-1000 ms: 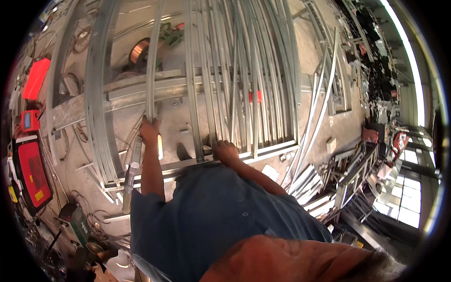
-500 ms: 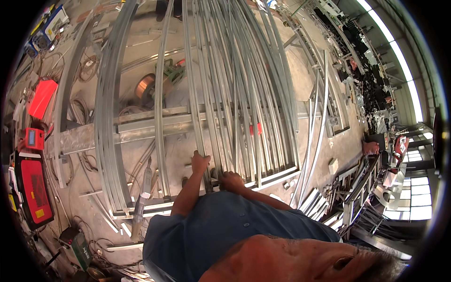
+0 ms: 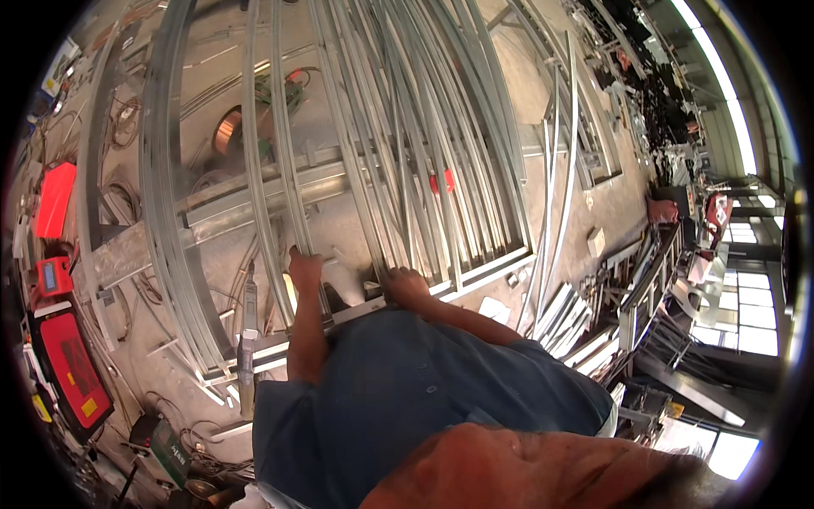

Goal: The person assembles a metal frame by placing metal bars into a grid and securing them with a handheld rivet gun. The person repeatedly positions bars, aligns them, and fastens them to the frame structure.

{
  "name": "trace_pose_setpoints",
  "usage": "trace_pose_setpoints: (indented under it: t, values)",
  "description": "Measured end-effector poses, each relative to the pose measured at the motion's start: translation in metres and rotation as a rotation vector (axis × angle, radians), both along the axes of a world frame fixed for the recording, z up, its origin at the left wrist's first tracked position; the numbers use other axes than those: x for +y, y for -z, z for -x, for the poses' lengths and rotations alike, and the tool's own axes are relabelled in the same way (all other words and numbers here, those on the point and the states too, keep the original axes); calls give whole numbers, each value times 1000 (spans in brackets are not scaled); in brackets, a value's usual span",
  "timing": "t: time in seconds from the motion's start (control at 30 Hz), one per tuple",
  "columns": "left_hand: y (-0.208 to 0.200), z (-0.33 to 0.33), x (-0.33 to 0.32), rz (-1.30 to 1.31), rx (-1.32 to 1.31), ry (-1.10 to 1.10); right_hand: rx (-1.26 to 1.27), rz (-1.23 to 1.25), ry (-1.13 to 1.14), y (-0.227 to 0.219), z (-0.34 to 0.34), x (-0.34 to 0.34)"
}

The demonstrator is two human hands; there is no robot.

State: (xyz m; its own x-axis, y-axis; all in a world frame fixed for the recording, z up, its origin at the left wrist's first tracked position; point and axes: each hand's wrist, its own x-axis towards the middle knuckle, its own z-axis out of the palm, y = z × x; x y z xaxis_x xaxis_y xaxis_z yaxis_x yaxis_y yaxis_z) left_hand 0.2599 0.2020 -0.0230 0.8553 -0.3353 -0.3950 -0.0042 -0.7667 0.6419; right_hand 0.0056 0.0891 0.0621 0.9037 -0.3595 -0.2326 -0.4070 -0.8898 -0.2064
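Note:
Long galvanized steel channels lie side by side, running away from me. My left hand (image 3: 305, 270) is closed round the near part of one steel channel (image 3: 291, 191), left of a wide gap between channels. My right hand (image 3: 407, 287), fingers curled, grips the near end of another steel channel (image 3: 370, 242) at the left side of the tightly packed group. Its fingertips are partly hidden. Both hands are just beyond the near rail (image 3: 483, 276), on which channel ends rest.
Beneath the channels runs a steel crossbeam (image 3: 127, 252). Beyond it sits a copper-coloured wire spool (image 3: 227, 131). A long grey tool (image 3: 248, 314) lies front left; a red-and-black machine (image 3: 72, 369) stands farther left. Two loose strips (image 3: 560, 187) lean at right, near stacked metal offcuts (image 3: 564, 318).
The channel in my left hand has shifted left, away from the packed group, widening the gap. My right hand stays near the group's left side. The whole view has shifted too.

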Motion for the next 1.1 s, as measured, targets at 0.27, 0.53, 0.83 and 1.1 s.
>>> trace_pose_setpoints:
  t: [0.27,0.53,0.83,1.1]
  values:
    - [-79,69,-108,355,-277,501,44,-67,40,-6,-3,-3]
    - [-85,150,-227,15,-11,845,279,-292,121,-19,-13,-13]
    - [-47,182,-252,266,268,297,19,-320,212,54,18,2]
    - [-105,185,-259,595,533,12,113,-314,264,66,21,4]
